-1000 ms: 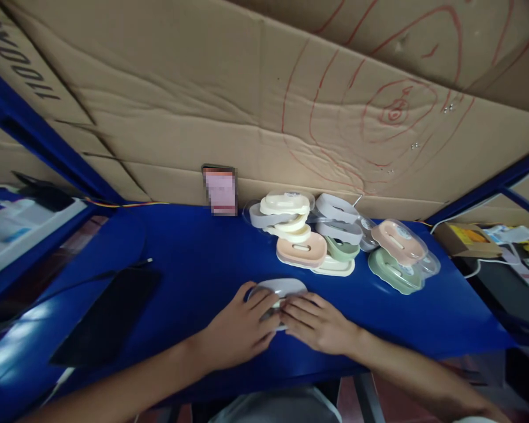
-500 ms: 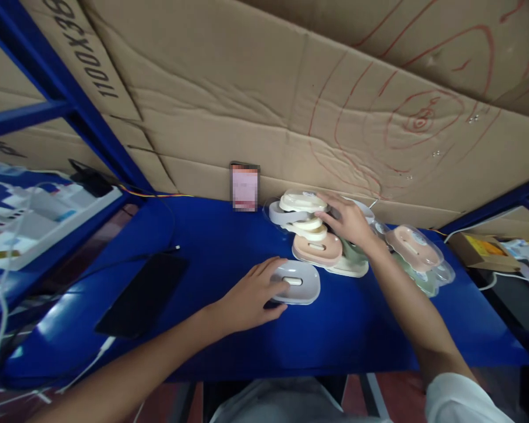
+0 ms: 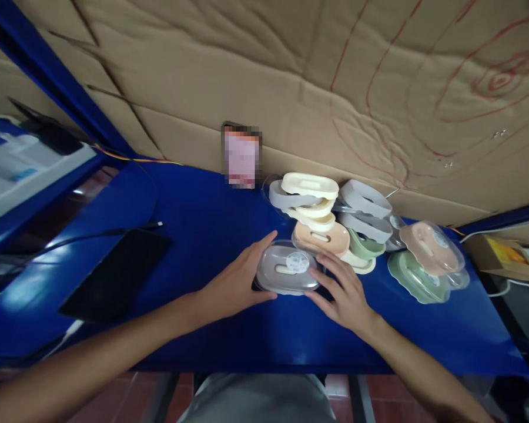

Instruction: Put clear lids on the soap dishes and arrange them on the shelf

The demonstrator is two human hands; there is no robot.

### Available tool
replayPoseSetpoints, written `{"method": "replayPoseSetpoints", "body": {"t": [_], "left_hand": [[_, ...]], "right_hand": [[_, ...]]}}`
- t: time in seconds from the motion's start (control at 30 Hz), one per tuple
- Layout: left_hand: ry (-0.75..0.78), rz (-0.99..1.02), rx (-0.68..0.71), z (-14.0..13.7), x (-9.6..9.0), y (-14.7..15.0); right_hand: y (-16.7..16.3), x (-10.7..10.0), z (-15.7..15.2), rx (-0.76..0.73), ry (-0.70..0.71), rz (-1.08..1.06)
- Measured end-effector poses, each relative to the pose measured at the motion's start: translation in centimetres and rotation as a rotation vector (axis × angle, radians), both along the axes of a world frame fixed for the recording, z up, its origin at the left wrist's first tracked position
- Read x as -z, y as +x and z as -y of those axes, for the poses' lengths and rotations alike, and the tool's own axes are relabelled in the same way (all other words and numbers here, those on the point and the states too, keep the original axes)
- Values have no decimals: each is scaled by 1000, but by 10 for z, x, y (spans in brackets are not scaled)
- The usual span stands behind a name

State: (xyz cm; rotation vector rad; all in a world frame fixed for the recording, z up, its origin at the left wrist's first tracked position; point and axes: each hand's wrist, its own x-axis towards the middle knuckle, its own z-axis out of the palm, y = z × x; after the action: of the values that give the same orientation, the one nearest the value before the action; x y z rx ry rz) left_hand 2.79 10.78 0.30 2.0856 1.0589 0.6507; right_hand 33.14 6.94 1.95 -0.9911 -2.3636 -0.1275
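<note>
A grey oval soap dish, with a slot in its middle, sits in front of me on the blue table. Over it lies a clear plastic lid bearing a round white sticker. My left hand curves around the left end of the dish, thumb at the near edge and fingers at the far edge. At the right end, my right hand grips the lid with bent fingers. Whether the lid is seated all round cannot be seen. Just behind it is a peach soap dish.
Cream and grey parts are piled behind, with grey rings and a green part beside them. Lidded peach and green dishes lie right. A phone leans on the cardboard; a dark tablet-like device lies left.
My right hand has come from the pile at the back to the grey dish, and a clear stickered lid now covers it. My left hand stays at the dish. The view has shifted.
</note>
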Motion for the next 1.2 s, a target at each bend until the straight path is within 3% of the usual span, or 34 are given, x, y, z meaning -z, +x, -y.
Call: {"method": "replayPoseSetpoints", "body": {"t": [0.23,0.53,0.73,0.9,1.2], "left_hand": [[65,-32,69,-5,-4,-1],[81,-20,104,-8,-6,-3],[77,-72,121,-9,-8,-5],[116,-122,157,-9,-7,-6],[79,-59,141,-9,-6,-4]], "right_hand": [[-3,-3,-4,-29,-94,133],[0,2,-5,-81,-242,38],[3,-1,-8,-78,-233,103],[5,3,-7,-65,-101,216],[6,0,-6,-130,-28,269]]}}
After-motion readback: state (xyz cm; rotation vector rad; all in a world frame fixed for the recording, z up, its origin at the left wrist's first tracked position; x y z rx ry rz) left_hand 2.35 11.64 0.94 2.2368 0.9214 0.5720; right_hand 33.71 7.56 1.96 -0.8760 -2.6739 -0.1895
